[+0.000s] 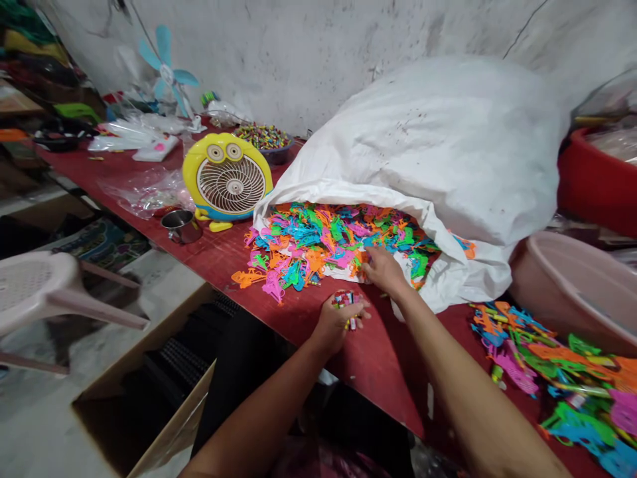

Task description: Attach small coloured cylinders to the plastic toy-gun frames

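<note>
My left hand [341, 320] is closed around a bunch of small colourful tubes [352, 302] with printed wrappers, held low over the red table. Just beyond it, my right hand [384, 271] reaches into the edge of a heap of flat plastic toy pieces [318, 236] in orange, pink, green and blue. Its thumb and fingers are bent around an orange plastic piece [356, 264], partly hidden by them. The heap spills from the mouth of a large white woven sack [438, 146] lying on its side.
On the red table [368, 362], more plastic pieces mixed with tubes [562, 372] lie at right, beside a pink basin [572, 285]. A yellow fan [192, 166], metal cup [182, 227] and bowl of tubes [279, 154] stand left. Below are a cardboard box [107, 398] and plastic stool [44, 285].
</note>
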Motion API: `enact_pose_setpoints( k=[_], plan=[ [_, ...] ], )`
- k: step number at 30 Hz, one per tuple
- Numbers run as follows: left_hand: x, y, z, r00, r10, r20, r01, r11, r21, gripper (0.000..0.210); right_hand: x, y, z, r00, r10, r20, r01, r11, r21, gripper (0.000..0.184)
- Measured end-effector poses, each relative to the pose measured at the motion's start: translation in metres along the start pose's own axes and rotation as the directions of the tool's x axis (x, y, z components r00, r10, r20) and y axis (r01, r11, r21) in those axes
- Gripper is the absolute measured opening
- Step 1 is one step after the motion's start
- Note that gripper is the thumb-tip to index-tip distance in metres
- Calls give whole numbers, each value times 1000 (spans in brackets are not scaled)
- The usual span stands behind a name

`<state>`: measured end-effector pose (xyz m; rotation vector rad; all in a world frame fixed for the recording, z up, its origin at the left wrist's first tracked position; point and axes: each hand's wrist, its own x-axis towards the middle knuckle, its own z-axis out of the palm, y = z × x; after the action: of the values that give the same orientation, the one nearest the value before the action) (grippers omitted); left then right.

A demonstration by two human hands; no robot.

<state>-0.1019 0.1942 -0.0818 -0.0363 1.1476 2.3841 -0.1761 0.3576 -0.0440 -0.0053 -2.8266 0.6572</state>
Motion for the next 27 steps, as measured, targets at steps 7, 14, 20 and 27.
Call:
enact_pose_setpoints(
  k=[7, 14, 20, 27],
  plan=[
    [1, -4, -2, 1000, 25, -12, -25, 1000, 5, 39, 11, 4, -3, 997, 67, -24, -65, 993, 96, 24],
    [0, -4, 7, 996, 35, -88, -33, 999, 21, 37, -65, 7, -22, 981, 177, -83, -126, 897, 424, 33],
    [4, -15, 15, 991, 76, -105, -68, 994, 80, 21, -132, -16, -3, 871, 490, 39, -236, 348, 907, 58],
    [2, -22, 26, 981, 119, -152, -91, 979, 181, 28, -162, 2, -13, 877, 443, 184, -405, 479, 779, 41]
  ],
)
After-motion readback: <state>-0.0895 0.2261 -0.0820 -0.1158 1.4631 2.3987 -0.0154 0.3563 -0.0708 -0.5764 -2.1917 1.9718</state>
